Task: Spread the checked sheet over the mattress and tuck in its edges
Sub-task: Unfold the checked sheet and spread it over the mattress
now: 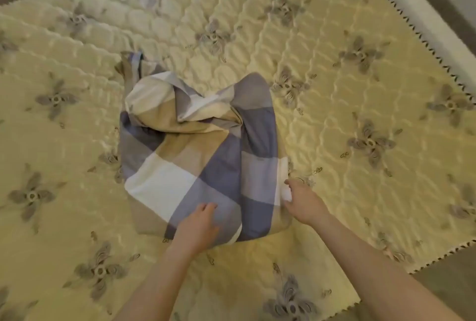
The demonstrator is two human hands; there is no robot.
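In the head view the checked sheet point(201, 153) lies in a loose, crumpled bundle near the middle of the frame, resting on the mattress point(347, 94); it is not spread out, and its squares of blue-grey, beige and white run at odd angles where the cloth is folded over itself; a narrow end of it sticks out toward the upper left, and a twisted fold gathers right of the bundle's centre. The mattress is quilted, cream-yellow, with grey flower motifs scattered across it, and fills most of the picture; its trimmed edge point(422, 37) with a dark zigzag stitch runs down the right side and turns along the lower right; beyond that corner a strip of brownish floor point(453, 277) shows.

Both bare forearms reach in from the bottom of the frame. The left hand point(198, 228) rests on the near edge of the bundle, over a blue-grey square; its fingers point(206, 208) are bent and close together with the tips on the cloth; whether they pinch a fold cannot be told. The right hand point(304, 202) is at the lower right edge of the bundle, just beside the left hand's square; its fingers point(293, 184) and thumb close on the white strip at the sheet's border, pinching it.
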